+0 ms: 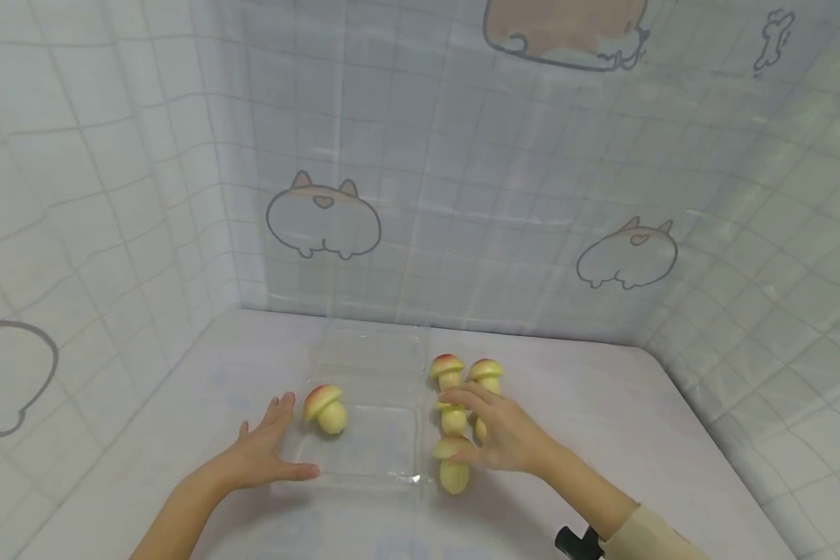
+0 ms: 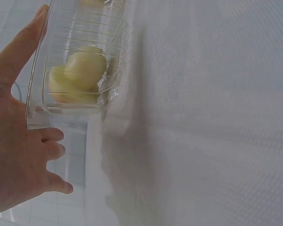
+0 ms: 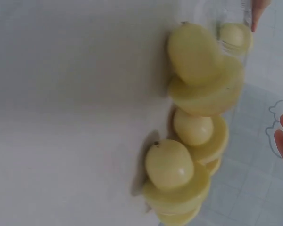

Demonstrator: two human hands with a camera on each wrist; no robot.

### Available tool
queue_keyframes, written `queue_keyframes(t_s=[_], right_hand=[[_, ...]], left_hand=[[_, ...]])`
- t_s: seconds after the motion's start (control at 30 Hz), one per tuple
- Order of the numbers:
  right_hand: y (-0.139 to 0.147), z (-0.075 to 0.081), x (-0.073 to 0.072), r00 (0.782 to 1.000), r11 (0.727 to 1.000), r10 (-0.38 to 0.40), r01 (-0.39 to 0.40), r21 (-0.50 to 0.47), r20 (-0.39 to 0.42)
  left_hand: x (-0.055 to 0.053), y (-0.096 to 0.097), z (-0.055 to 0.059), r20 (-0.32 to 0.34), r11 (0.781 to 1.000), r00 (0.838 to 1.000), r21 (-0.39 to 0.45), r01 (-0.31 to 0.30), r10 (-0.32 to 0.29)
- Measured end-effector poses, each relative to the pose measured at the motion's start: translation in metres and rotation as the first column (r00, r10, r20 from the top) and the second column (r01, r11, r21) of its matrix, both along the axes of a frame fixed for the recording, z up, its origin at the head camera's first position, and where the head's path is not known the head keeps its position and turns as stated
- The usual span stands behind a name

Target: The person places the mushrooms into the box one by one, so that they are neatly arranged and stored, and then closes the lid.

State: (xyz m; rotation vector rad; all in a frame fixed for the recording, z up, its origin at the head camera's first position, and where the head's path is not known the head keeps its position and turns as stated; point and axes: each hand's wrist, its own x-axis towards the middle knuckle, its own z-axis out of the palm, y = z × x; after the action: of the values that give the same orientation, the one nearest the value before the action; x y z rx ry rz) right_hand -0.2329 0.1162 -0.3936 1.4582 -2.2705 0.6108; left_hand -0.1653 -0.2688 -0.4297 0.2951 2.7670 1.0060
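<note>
A clear plastic clamshell box lies with its lid folded back. One mushroom-shaped piece, pale yellow with a red-tinged cap, lies tilted in its left side. My left hand, fingers spread, is at the box's left edge; in the left wrist view its thumb lies along the rim. To the box's right stand several similar mushroom pieces. Over them hovers my right hand, fingers apart, its thumb by the nearest mushroom piece. The hand partly hides the middle ones.
A white-covered table bears everything. Behind and at both sides hang tile-patterned curtains with cartoon dog drawings. A black object shows beside the right sleeve.
</note>
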Motion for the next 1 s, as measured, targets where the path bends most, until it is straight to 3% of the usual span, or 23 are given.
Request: queue_keyframes(t_s=[0.37, 0.8, 1.0], right_hand=[[0.006, -0.024, 0.009, 0.999, 0.999, -0.032, 0.031, 0.044, 0.023], [0.007, -0.053, 0.015, 0.998, 0.995, -0.033, 0.039, 0.096, -0.059], [0.005, -0.062, 0.017, 0.998, 0.987, -0.064, 0.066, 0.143, -0.024]], left_hand=[[-0.001, -0.001, -0.001, -0.006, 1.0, 1.0, -0.005, -0.001, 0.001], [-0.002, -0.001, -0.003, -0.011, 1.0, 1.0, -0.007, 0.002, -0.002], [-0.001, 0.0, 0.0, -0.002, 1.0, 1.0, 0.005, 0.003, -0.003]])
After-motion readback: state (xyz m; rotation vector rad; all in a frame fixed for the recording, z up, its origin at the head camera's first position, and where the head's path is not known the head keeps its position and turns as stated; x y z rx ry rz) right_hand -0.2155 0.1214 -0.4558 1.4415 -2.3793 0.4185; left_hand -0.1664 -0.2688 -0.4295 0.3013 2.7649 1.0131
